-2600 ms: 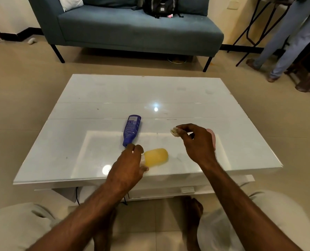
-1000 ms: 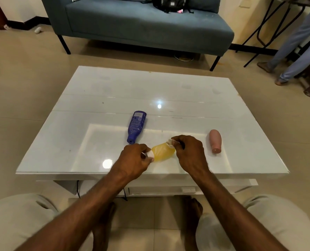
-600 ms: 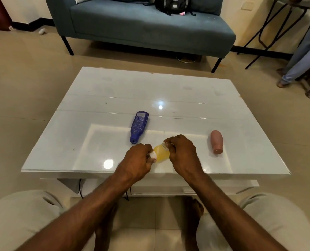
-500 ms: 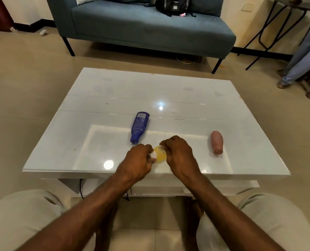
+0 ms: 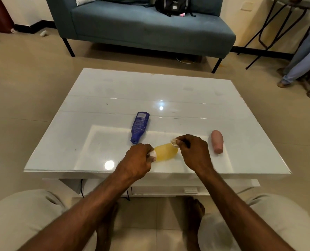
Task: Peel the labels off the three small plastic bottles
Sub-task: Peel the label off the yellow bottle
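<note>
A small yellow bottle (image 5: 166, 152) lies on its side near the front of the white table (image 5: 168, 91). My left hand (image 5: 138, 161) grips its white cap end. My right hand (image 5: 194, 153) pinches a crumpled pale bit of label (image 5: 174, 142) at the bottle's far end. A blue bottle (image 5: 139, 126) with a printed label lies on its side behind my left hand. A pink bottle (image 5: 217, 141) with no label showing lies to the right of my right hand.
A blue-grey sofa (image 5: 150, 28) with a black bag (image 5: 172, 5) stands beyond the table. Another person's legs (image 5: 302, 51) and a folding frame are at the far right. My knees sit below the table's front edge.
My right hand came back to the yellow bottle with the crumpled label, closed in on it, and has now drawn right again so more of the bottle shows. My left hand kept its grip.
</note>
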